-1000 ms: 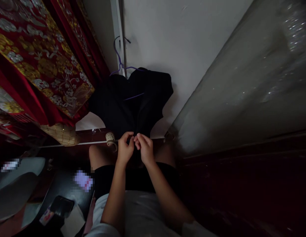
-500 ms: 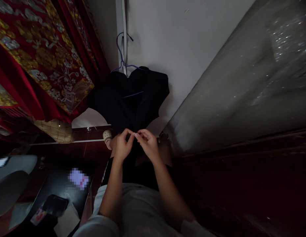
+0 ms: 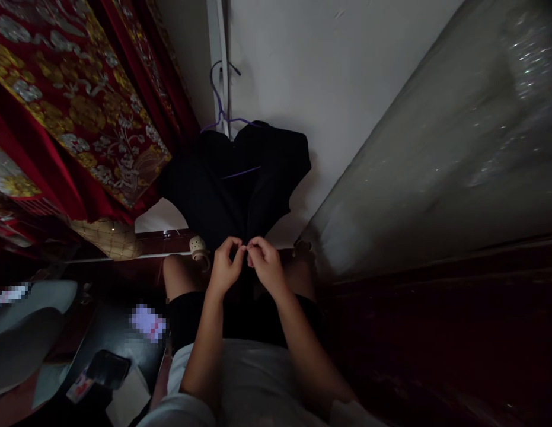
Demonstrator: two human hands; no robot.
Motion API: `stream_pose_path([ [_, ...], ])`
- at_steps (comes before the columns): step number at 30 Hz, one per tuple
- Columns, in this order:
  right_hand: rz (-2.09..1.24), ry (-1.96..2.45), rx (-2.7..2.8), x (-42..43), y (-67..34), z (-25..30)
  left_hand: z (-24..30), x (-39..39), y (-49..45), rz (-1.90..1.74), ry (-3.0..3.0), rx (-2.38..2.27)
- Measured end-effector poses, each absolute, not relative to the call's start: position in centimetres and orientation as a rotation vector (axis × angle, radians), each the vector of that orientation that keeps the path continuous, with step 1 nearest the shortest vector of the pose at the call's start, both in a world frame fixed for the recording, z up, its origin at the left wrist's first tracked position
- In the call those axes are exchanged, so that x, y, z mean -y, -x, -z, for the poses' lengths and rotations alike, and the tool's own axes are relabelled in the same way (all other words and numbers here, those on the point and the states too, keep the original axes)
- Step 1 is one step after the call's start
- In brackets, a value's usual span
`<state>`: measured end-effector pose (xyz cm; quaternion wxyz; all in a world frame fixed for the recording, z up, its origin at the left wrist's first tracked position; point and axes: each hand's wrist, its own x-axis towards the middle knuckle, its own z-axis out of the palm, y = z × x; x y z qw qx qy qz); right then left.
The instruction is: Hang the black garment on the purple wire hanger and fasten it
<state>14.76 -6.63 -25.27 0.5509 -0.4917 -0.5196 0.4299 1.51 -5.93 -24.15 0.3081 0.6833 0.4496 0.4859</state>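
A black garment [image 3: 233,178] hangs on a purple hanger [image 3: 219,101] against the white wall. My left hand [image 3: 225,268] and my right hand [image 3: 265,265] meet at its lower edge, fingertips pinched together on the dark cloth. Both hands are closed on the hem or something small there; the dim light hides exactly what. My bare knees and black shorts are just below the hands.
A red and gold patterned curtain [image 3: 71,101] hangs at left. A plastic-wrapped dark wooden wardrobe [image 3: 436,178] fills the right. A beige slipper [image 3: 198,249] lies on the floor. A dark table at lower left carries a phone [image 3: 109,369] and cards.
The hands stayed pinched together at the garment's lower edge, shifting slightly up and then back. The view swayed a little; nothing was let go.
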Motion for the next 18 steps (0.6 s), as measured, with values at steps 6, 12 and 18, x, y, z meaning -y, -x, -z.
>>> stream_pose_path([
  [6,-1.010,1.268,1.349,6.1,-15.3,24.8,23.9,6.5,-1.3,-1.282,-1.797,-1.220],
  [12,-1.217,1.167,1.267,6.2,-14.6,23.6,23.5,6.8,-0.2,-1.321,-1.719,-1.198],
  [18,-1.532,1.020,0.956,5.0,-14.2,21.9,25.3,5.8,0.3,-1.424,-1.673,-1.182],
])
